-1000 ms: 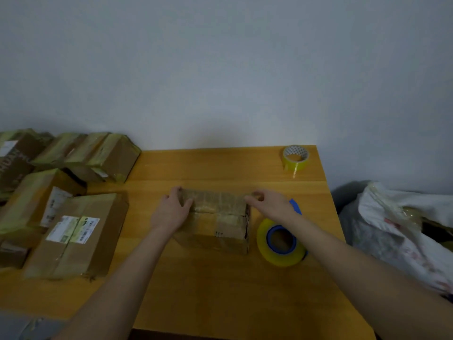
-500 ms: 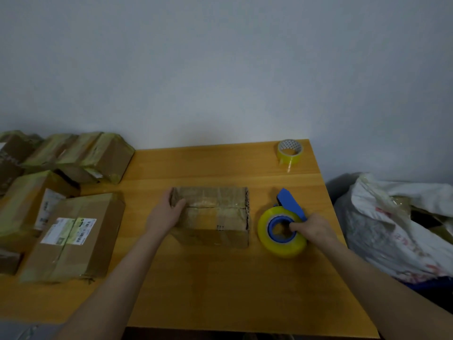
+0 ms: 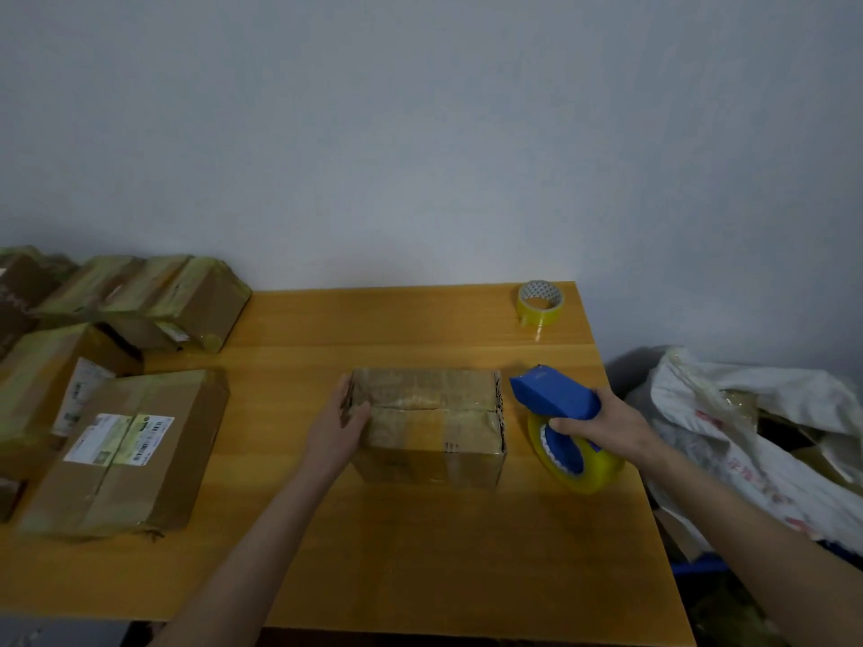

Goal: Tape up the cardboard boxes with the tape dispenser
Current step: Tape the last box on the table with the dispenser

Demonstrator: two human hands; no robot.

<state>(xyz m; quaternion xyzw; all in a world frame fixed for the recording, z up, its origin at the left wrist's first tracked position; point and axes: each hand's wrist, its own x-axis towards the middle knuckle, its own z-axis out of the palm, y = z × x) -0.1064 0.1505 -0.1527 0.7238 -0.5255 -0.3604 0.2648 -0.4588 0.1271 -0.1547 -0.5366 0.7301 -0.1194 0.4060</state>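
A small cardboard box (image 3: 427, 424) with old tape on its top stands in the middle of the wooden table (image 3: 420, 553). My left hand (image 3: 335, 424) rests against the box's left side, thumb on the top edge. My right hand (image 3: 604, 424) grips the blue tape dispenser (image 3: 553, 396) just right of the box. The dispenser's yellow tape roll (image 3: 579, 464) hangs below my hand, lifted and tilted, its blue head pointing toward the box's right end.
Several taped cardboard boxes (image 3: 126, 450) crowd the table's left side. A spare yellow tape roll (image 3: 540, 302) sits at the far right corner. A white sack of packaging (image 3: 756, 441) lies off the table's right edge. A grey wall stands behind.
My right hand left the box top, took hold of the tape dispenser lying beside the box and lifted it. My left hand slid from the box top to its left side.
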